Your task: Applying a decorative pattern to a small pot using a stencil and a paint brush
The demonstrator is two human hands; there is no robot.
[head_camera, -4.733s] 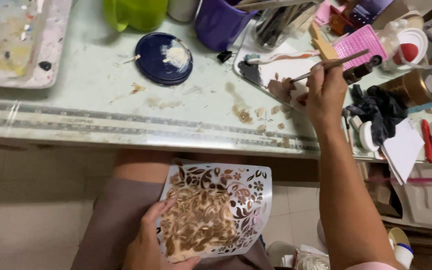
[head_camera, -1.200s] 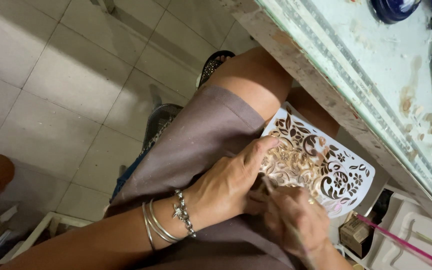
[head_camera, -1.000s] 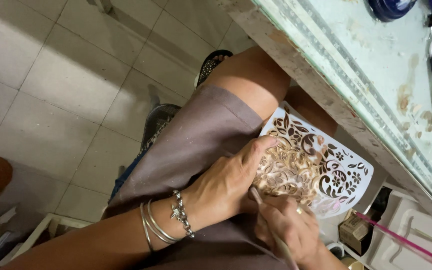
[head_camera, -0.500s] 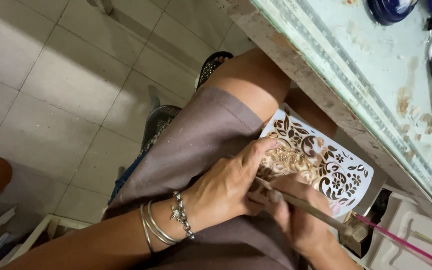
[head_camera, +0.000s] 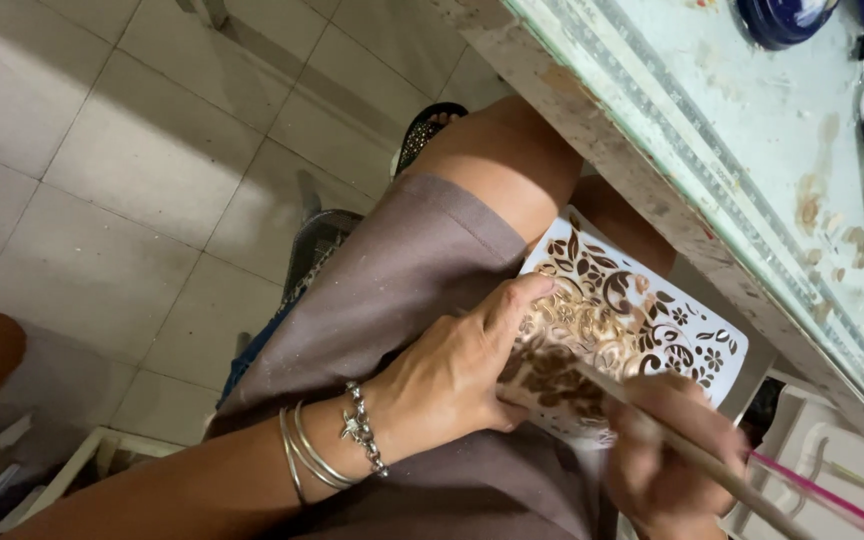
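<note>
Tiled floor (head_camera: pixel 102 150) (pale), paint-smeared table (head_camera: pixel 752 180)

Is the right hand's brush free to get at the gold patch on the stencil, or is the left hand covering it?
Probably yes. The left hand pins the stencil by its near edge only, fingers alongside the gold patch, not over it. The right hand already angles the brush toward it, with nothing between.
</note>
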